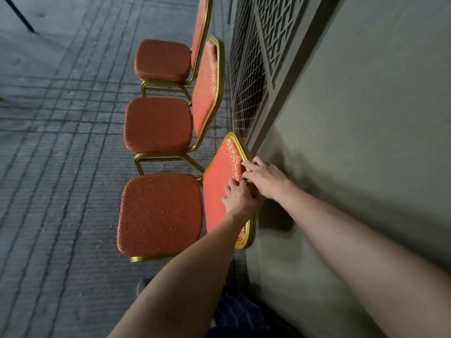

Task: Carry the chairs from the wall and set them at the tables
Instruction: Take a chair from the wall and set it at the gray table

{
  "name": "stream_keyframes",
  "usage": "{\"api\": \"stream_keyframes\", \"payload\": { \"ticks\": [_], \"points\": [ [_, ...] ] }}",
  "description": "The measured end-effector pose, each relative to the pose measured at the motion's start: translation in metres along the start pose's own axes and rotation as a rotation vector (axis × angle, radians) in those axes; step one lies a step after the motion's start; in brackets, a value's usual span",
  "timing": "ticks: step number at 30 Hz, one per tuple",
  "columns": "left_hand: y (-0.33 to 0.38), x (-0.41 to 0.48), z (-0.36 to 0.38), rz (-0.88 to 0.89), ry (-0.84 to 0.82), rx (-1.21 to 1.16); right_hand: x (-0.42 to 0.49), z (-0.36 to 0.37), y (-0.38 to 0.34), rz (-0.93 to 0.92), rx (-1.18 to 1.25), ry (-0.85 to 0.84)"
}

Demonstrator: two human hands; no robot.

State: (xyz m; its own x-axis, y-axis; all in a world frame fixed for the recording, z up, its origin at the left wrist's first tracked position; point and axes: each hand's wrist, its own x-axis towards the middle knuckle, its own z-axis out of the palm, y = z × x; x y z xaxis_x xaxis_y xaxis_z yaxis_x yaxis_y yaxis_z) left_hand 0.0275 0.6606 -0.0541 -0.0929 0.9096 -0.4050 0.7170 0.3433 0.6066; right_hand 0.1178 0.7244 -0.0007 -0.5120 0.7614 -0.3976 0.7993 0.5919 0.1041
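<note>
Head view: three chairs stand in one row along the wall (366, 118), seats facing the carpet (61, 142), backrests toward the wall. Near chair (161, 215) is the one being handled; it stands on the carpet with its rear edge just beside the wall. Its backrest (219, 172) is seen from above, gold rail (240, 146) running round the red padding. Left hand (240, 197) grips the top of this backrest, fingers curled over onto the padded front face. Right hand (266, 178) grips the rail just beyond it, fingers hooked over the gold edge onto the padding; the two hands touch or nearly touch. Both forearms reach in from the lower edge, the right one running close along the wall. Middle chair (158, 124) stands just beside the near chair, with a narrow strip of carpet between the two seats; its gold leg frame lies near the near chair's backrest corner. Far chair (162, 61) follows at a like spacing. Behind the middle and far chairs the wall carries a lattice (249, 69), with a slim gap between backrests and lattice. On the seat side, carpet spreads wide to the left edge, up to a dark leg (19, 15) at top left.
</note>
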Motion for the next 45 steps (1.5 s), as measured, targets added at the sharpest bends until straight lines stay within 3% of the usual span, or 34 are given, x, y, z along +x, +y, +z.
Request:
{"api": "stream_keyframes", "payload": {
  "ticks": [8,17,23,32,40,45],
  "points": [
    [0.009,0.019,0.008,-0.116,0.028,-0.027,0.022,0.011,0.012,-0.130,-0.210,0.064],
    [-0.025,0.006,-0.066,-0.148,0.241,-0.137,0.077,-0.031,-0.029,-0.348,-0.222,0.392],
    [-0.074,-0.019,-0.142,-0.131,0.414,-0.117,0.126,-0.084,-0.099,-0.464,-0.112,0.562],
    [-0.143,-0.052,-0.244,-0.239,0.629,-0.145,0.167,-0.146,-0.219,-0.544,0.053,0.583],
    [-0.218,-0.067,-0.335,-0.430,0.721,-0.073,0.208,-0.206,-0.329,-0.652,-0.019,0.564],
    [-0.273,-0.078,-0.388,-0.476,0.761,-0.147,0.234,-0.235,-0.393,-0.735,-0.143,0.586]
  ]
}}
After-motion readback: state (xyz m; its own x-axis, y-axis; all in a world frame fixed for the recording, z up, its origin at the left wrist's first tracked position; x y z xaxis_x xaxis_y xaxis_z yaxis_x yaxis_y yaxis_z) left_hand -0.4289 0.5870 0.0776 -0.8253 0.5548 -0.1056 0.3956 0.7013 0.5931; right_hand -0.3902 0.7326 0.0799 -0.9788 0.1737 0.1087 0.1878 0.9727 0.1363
